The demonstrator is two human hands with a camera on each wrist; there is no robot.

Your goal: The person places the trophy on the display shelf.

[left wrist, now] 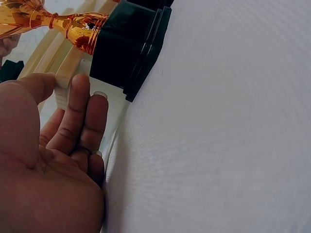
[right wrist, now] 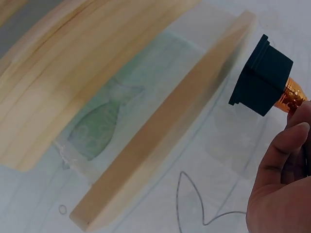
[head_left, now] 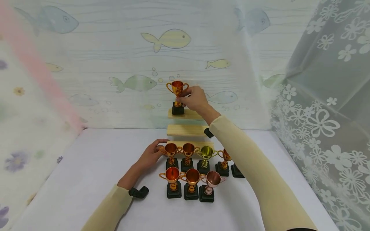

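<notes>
Fish-print cloth (head_left: 115,54) beyond a white tabletop (head_left: 92,160)

At the far left we see a flowered cloth (head_left: 26,122) beside the tabletop. Next comes the left hand (head_left: 151,152), below a cream sleeve and a black wrist strap (head_left: 138,192); its thumb and fingers pinch the left end of the lowest shelf (head_left: 206,144), just beside the nearest trophy base.

In the middle we count two rows of upright trophies on black bases. The far row, left to right, has an orange-gold trophy (head_left: 171,154), a matching second one (head_left: 188,153), a yellow-gold trophy (head_left: 206,154), another orange-gold one (head_left: 224,160), and a last base (head_left: 237,171), its upper part hidden by the right sleeve (head_left: 254,160). Nearer stand two more orange-gold cups (head_left: 173,180) and a pink-gold trophy (head_left: 212,181).

Beyond the rows rise the middle shelf (head_left: 186,130) and the top shelf (head_left: 192,114). Over the top shelf's left part we find the raised trophy (head_left: 177,88), orange-gold and upright, its stem pinched by the right hand (head_left: 196,98). We see a gap between its base and the wood from the right wrist.

Sheer white-flowered fabric (head_left: 323,125) closes our view on the right.
</notes>
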